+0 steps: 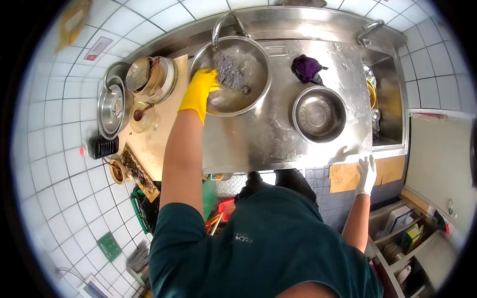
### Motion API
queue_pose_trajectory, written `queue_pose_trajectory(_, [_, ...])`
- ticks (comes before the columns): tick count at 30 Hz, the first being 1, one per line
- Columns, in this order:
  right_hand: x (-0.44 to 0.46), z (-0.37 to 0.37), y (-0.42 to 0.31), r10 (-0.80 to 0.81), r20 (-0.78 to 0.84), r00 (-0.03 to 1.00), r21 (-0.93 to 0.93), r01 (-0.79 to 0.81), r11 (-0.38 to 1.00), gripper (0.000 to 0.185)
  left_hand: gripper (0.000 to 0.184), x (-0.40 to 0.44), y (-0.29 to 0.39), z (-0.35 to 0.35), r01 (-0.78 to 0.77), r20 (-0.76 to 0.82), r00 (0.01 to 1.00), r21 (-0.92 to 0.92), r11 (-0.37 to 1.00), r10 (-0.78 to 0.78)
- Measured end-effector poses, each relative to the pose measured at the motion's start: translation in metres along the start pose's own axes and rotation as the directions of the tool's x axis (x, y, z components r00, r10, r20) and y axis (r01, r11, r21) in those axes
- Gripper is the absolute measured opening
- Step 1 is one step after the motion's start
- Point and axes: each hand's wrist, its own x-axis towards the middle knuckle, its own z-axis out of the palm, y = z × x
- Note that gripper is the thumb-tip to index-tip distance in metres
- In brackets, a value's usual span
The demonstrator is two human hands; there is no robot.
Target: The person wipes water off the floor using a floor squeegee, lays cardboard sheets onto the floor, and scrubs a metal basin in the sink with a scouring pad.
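Note:
My left hand point(201, 92), in a yellow rubber glove, reaches over the left side of a large metal bowl point(268, 82). Its fingers look curled together inside the bowl; what they hold, if anything, is hidden. Beside them a grey, mesh-like scrubber point(229, 72) lies in cloudy water under the curved tap point(216, 32). At the counter's front right edge is my right hand point(366, 175), in a white glove, with fingers stretched out and nothing in it. A smaller metal bowl point(319, 115) stands on the steel counter point(248, 144), in front of a dark purple cloth bundle point(307, 68).
Stacked bowls and dishes point(156, 79) stand on a tan board point(166, 124) at left, near metal lids point(112, 107). A sink point(390, 119) at right holds a yellow-rimmed item and utensils. Below it, open drawers point(397, 238) hold boxes and plates. A second tap point(370, 31) is behind.

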Motion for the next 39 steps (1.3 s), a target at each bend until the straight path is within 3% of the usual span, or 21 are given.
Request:
queue_pose_trajectory(2, [0.002,-0.002,0.003,-0.019,-0.007,1.000,-0.020,0.019,1.000,0.055,0.048,-0.014,0.020,0.025,-0.108,-0.262,0.910,0.599,0.793,0.322])
queue_pose_trajectory(4, [0.003,-0.003,0.007,-0.018,-0.009,1.000,-0.028,0.018,0.999,0.055,0.064,-0.073,0.050,0.064,-0.214,-0.167,0.697,0.880,0.424,0.697])
queue_pose_trajectory(5, [0.004,-0.004,0.009,-0.007,-0.006,1.000,-0.027,0.007,1.000,0.055,0.071,-0.077,0.045,0.068,-0.402,0.091,0.704,0.869,0.289,0.705])
queue_pose_trajectory(6, [0.004,-0.003,0.010,0.003,-0.003,1.000,-0.027,-0.003,1.000,0.055,0.070,-0.081,0.042,0.076,-0.315,0.147,0.847,0.913,0.258,0.512])
queue_pose_trajectory(8, [0.004,0.000,0.009,-0.001,0.000,1.000,-0.039,0.001,0.999,0.055,0.070,-0.085,0.034,0.089,-0.187,0.152,0.936,0.979,0.083,0.317])
queue_pose_trajectory(9, [0.003,0.001,0.008,-0.005,-0.004,1.000,-0.043,0.005,0.999,0.055,0.073,-0.087,0.031,0.094,-0.232,0.250,0.927,0.968,-0.097,0.280])
queue_pose_trajectory(12, [-0.002,0.001,0.000,-0.017,0.017,1.000,-0.041,0.018,0.999,0.054,0.074,-0.079,0.049,0.072,-0.428,0.416,0.875,0.904,-0.007,0.246])
queue_pose_trajectory(13, [-0.002,0.000,-0.001,-0.019,0.012,1.000,-0.039,0.019,0.999,0.054,0.070,-0.058,0.027,0.070,-0.261,0.225,0.912,0.963,0.062,0.344])
queue_pose_trajectory(17, [0.000,-0.010,0.007,-0.033,-0.008,0.999,-0.043,0.033,0.999,0.053,0.072,-0.068,0.033,0.077,-0.495,0.477,0.848,0.869,0.023,0.229])
queue_pose_trajectory(20, [0.001,-0.020,0.012,-0.031,-0.021,0.999,-0.047,0.029,0.998,0.053,0.070,-0.067,0.030,0.086,-0.237,0.217,0.903,0.972,0.007,0.370])
queue_pose_trajectory(22, [0.003,-0.020,0.014,-0.020,-0.026,0.999,-0.038,0.019,0.999,0.053,0.073,-0.080,0.032,0.092,-0.412,0.405,0.892,0.911,-0.007,0.200])
queue_pose_trajectory(23, [0.004,-0.021,0.015,-0.012,-0.026,1.000,-0.037,0.011,0.999,0.053,0.072,-0.079,0.043,0.078,-0.547,0.534,0.815,0.837,-0.003,0.226])
queue_pose_trajectory(26, [0.000,-0.023,0.015,-0.024,-0.018,1.000,-0.051,0.023,0.998,0.054,0.072,-0.088,0.043,0.089,-0.197,0.188,0.917,0.980,-0.009,0.353])
queue_pose_trajectory(28, [-0.002,-0.019,0.007,-0.030,-0.016,0.999,-0.053,0.029,0.998,0.054,0.072,-0.081,0.025,0.092,-0.351,0.354,0.897,0.935,-0.057,0.264])
queue_pose_trajectory(29, [-0.005,-0.019,0.002,-0.021,-0.014,1.000,-0.053,0.020,0.998,0.055,0.068,-0.064,0.021,0.074,-0.525,0.515,0.794,0.849,-0.064,0.323])
queue_pose_trajectory(30, [-0.007,-0.015,-0.001,-0.006,0.008,1.000,-0.055,0.007,0.998,0.055,0.068,-0.094,0.045,0.075,-0.454,0.412,0.836,0.890,0.035,0.362])
queue_pose_trajectory(31, [-0.009,-0.010,-0.005,-0.008,0.016,1.000,-0.053,0.009,0.999,0.055,0.064,-0.071,0.016,0.069,-0.434,0.329,0.740,0.900,0.043,0.587])
queue_pose_trajectory(32, [-0.010,-0.008,-0.005,-0.006,0.030,1.000,-0.057,0.008,0.998,0.055,0.071,-0.075,0.011,0.078,-0.280,0.233,0.742,0.960,-0.025,0.629])
queue_pose_trajectory(33, [-0.005,-0.011,0.003,0.003,0.051,0.999,-0.052,0.000,0.999,0.055,0.072,-0.101,0.029,0.089,-0.248,0.184,0.868,0.965,0.081,0.461])
queue_pose_trajectory(35, [0.007,-0.016,0.014,0.009,0.084,0.996,-0.059,-0.004,0.998,0.054,0.073,-0.115,0.040,0.087,-0.365,0.261,0.874,0.909,0.200,0.409])
queue_pose_trajectory(39, [0.009,-0.005,0.012,-0.003,0.102,0.995,-0.091,0.013,0.996,0.052,0.068,-0.151,0.027,0.073,-0.427,0.102,0.713,0.848,0.315,0.693])
